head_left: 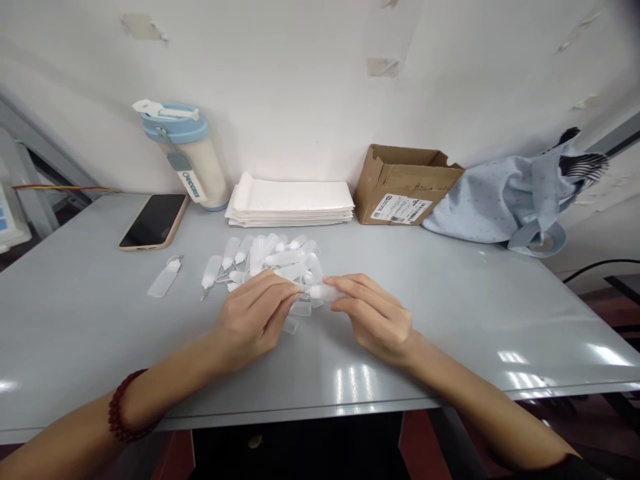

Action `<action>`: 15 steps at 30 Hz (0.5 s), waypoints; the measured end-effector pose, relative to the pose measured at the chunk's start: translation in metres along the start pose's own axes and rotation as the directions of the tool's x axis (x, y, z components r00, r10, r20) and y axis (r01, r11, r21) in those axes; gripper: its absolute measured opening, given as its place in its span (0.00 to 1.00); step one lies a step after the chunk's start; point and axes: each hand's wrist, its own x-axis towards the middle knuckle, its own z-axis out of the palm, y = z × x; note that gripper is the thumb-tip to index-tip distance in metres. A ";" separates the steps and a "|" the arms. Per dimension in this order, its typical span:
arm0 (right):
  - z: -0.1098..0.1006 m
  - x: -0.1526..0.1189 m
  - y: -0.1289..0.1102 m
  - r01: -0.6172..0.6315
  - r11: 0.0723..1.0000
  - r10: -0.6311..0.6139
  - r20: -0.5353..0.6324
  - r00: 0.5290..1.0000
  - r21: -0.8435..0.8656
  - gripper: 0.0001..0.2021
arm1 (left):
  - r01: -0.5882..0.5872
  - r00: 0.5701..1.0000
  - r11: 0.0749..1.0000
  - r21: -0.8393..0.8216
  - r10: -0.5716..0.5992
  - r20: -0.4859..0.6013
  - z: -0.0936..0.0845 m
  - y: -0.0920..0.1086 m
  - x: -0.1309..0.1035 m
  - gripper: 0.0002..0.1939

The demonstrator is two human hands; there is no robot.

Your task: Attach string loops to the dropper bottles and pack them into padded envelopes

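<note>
- The bottle (pixel 326 292) was gripped by the right hand (pixel 377 315)!
- Its tip (pixel 305 289) was pinched by the left hand (pixel 256 312)!
- More bottles (pixel 257 253) were strewn at its ten o'clock!

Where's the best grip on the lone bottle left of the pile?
I'd pinch the lone bottle by the long sides of its body, coming from above on the near side. It lies flat, apart from the pile, with its wide body nearer and its narrow capped end pointing away.
</note>
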 end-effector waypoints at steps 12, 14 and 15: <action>0.000 0.005 -0.002 -0.080 0.985 0.095 -0.091 0.991 0.152 0.14 | -0.026 0.997 0.998 0.052 0.030 -0.065 -0.011 0.004 0.005 0.11; -0.001 0.005 -0.002 -0.079 0.985 0.093 -0.086 0.992 0.153 0.14 | -0.018 0.998 0.999 0.047 0.021 -0.054 -0.011 0.003 0.006 0.11; -0.001 0.006 -0.002 -0.076 0.985 0.089 -0.082 0.993 0.155 0.14 | -0.023 0.998 0.999 0.040 0.025 -0.049 -0.011 0.003 0.005 0.10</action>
